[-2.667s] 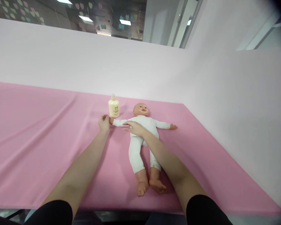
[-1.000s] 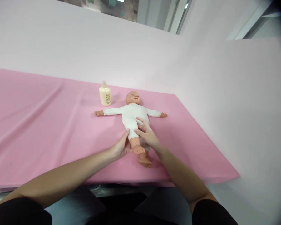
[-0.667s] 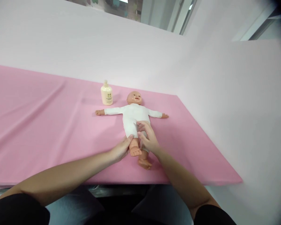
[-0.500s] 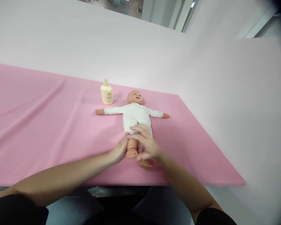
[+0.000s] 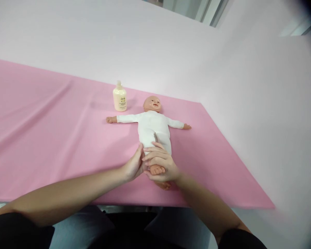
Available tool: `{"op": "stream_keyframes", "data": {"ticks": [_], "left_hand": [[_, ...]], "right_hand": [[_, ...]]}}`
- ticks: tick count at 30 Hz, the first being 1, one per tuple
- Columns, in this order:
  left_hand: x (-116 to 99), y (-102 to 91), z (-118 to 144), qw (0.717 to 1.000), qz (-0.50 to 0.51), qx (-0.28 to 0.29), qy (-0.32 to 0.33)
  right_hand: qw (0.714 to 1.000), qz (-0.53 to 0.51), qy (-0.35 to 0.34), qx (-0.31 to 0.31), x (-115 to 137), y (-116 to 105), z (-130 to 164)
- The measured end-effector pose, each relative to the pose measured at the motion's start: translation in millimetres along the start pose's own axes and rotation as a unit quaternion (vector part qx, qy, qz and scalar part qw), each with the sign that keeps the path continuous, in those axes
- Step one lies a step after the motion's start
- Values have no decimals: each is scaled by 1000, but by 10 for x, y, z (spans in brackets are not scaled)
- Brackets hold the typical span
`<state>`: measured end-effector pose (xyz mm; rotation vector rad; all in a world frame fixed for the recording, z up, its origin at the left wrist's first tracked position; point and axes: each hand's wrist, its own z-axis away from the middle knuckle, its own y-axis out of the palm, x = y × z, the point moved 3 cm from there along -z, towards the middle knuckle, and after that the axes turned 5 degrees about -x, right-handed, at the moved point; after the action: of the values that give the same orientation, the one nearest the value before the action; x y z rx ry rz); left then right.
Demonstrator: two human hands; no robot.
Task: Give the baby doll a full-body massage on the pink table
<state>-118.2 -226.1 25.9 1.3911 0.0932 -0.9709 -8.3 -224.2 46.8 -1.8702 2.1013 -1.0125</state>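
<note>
A baby doll (image 5: 152,121) with a bald head and white cloth body lies on its back, arms spread. My left hand (image 5: 134,165) grips its leg on the left side from outside, thumb up along the white cloth; the other fingers are partly hidden. Wrapped over the same lower leg is my right hand (image 5: 164,164), its fingers across the shin and its thumb below the foot. The toes of that foot (image 5: 157,169) show within the right hand. Beneath my right hand the doll's other foot (image 5: 163,185) pokes out, resting on the pink cover.
A cream-coloured pump bottle (image 5: 120,98) stands beyond the doll's outstretched arm, left of its head. A pink cover (image 5: 54,138) with creases spreads over the table. White walls (image 5: 93,45) rise behind and at the right.
My right hand has closed round the doll's lower leg, where before its fingers lay loosely over it. That foot has shifted right and up. The view has tilted slightly.
</note>
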Motion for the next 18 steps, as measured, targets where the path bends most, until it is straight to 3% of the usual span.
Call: {"op": "stream_keyframes", "data": {"ticks": [5, 10, 14, 18], "left_hand": [[8, 20, 14, 999, 8, 50, -16], [39, 10, 28, 994, 40, 74, -69], [17, 38, 29, 992, 49, 70, -91], [-5, 18, 27, 996, 33, 34, -69]], "right_hand": [[997, -57, 50, -12, 21, -1, -8], [992, -119, 39, -28, 59, -11, 19], [987, -138, 50, -62, 61, -9, 30], [993, -108, -2, -41, 44, 7, -6]]}}
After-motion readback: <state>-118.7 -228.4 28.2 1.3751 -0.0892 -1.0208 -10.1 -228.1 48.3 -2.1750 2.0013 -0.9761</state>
